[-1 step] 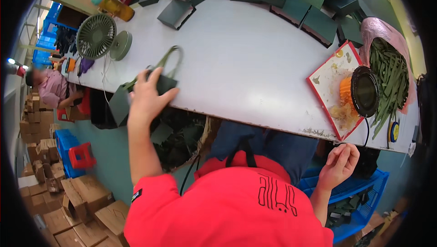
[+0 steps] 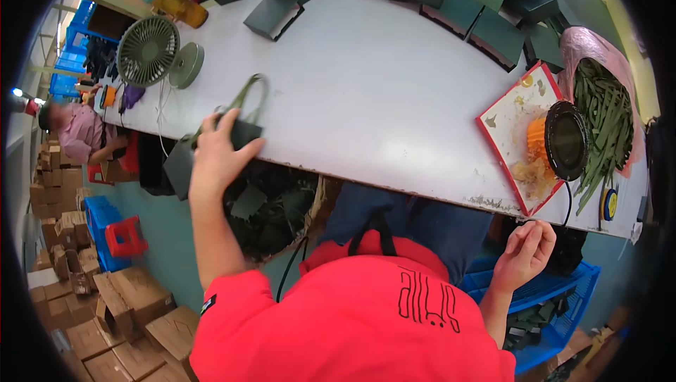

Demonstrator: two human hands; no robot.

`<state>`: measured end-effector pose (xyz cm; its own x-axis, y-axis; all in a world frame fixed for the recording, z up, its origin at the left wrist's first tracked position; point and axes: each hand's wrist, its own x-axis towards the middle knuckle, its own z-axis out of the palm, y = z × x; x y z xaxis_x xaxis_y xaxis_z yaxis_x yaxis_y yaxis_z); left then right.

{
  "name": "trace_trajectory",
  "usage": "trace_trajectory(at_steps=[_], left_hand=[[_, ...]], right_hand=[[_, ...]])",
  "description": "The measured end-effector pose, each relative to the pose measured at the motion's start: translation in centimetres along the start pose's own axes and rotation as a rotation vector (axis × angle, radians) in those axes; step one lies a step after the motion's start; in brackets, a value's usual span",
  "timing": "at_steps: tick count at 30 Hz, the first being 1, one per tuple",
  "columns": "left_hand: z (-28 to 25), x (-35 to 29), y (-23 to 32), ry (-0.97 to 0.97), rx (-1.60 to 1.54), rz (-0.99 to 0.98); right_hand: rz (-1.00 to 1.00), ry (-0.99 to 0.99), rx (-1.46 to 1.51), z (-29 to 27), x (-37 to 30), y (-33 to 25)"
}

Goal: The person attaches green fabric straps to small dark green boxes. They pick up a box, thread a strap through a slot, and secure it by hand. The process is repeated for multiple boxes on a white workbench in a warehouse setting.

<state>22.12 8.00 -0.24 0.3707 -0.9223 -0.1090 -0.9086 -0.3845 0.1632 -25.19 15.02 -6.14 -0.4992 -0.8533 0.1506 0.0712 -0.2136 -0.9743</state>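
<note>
White table point(image 2: 366, 107) | handled bag point(image 2: 247, 133) at near edge | green fan point(image 2: 148, 51) | dark boxes point(image 2: 272, 16) | red-rimmed tray point(image 2: 503, 128)

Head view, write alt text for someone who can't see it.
The left hand is on a dark green box with a looped strap at the edge of a white table; the right hand is near a red-rimmed tray.

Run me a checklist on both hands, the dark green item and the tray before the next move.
1. Left hand on the dark green item: ok; grip firmness cannot tell.
2. Item wholly over the table: not ok, part extends past the front edge.
3. Strap loop clear of the fan: ok, apart.
4. Right hand empty: cannot tell, fingers bunched.
5. Red-edged tray apart from left hand: ok.
</note>
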Motion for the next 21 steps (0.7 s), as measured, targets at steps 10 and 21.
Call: trace_trajectory(at_steps=[10,21], left_hand=[[-0.1,-1.1,-8.4,0.173,0.010,-0.099],[3.9,-7.9,23.8,-0.334,-0.918,1.328]], right_hand=[[0.213,-0.338,0.067,2.3,-2.0,0.2],[0.468,-0.624,0.651,1.4,-1.4,1.6]])
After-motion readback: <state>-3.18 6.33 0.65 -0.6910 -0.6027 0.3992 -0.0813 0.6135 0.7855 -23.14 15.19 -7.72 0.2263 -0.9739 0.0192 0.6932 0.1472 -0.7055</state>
